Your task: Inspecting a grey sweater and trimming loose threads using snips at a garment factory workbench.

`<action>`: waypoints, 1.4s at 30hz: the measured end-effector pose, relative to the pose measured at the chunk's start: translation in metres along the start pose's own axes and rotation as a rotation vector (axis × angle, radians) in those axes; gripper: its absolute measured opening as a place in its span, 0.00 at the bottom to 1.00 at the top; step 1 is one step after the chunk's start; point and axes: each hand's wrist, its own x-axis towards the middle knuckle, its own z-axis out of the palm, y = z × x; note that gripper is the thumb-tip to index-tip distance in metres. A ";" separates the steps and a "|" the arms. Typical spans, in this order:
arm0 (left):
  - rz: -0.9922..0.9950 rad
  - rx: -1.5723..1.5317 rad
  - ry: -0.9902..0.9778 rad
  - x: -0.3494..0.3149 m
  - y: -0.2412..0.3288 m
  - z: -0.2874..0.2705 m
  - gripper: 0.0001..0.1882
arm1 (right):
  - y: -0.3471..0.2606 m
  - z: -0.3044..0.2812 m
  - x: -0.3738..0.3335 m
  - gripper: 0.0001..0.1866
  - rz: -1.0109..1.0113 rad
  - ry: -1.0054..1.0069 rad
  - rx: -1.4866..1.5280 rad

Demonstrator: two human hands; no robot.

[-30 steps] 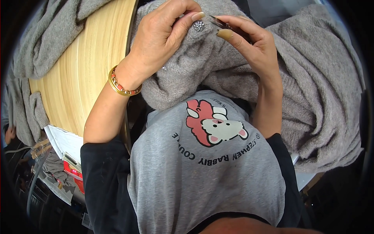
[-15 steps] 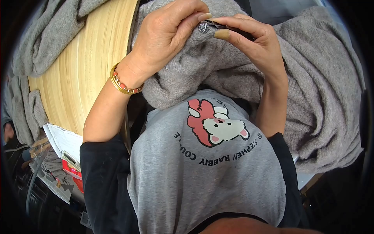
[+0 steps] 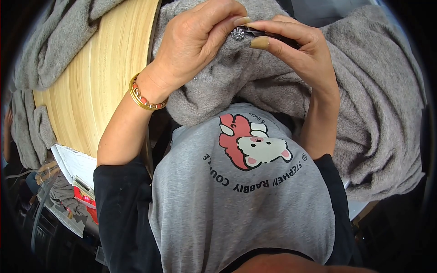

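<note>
Near the top middle, my left hand pinches the grey-brown knit garment between thumb and forefinger. A sparkling round button sits on the knit just under these fingertips. My right hand is closed around small dark thread snips, held between the fingers and a thumb with a tan-yellow tip. Their narrow metal points reach the button, close to my left thumb. Any thread there is too fine to make out. Past my left wrist, which wears gold and red bracelets, the garment drapes over my lap.
A light wooden tabletop curves along the left, with more grey knit pieces on it. Much of the garment is heaped at the right. White papers and a red item lie at lower left. Part of another person shows at the far left.
The snips' points have shifted slightly and show more metal beside the button. My right wrist has moved a little rightward. My left hand keeps its pinch. The person at far left has moved.
</note>
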 end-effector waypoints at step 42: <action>-0.453 -0.657 -0.048 -0.016 -0.005 0.019 0.21 | 0.022 0.000 -0.022 0.10 0.358 0.482 0.575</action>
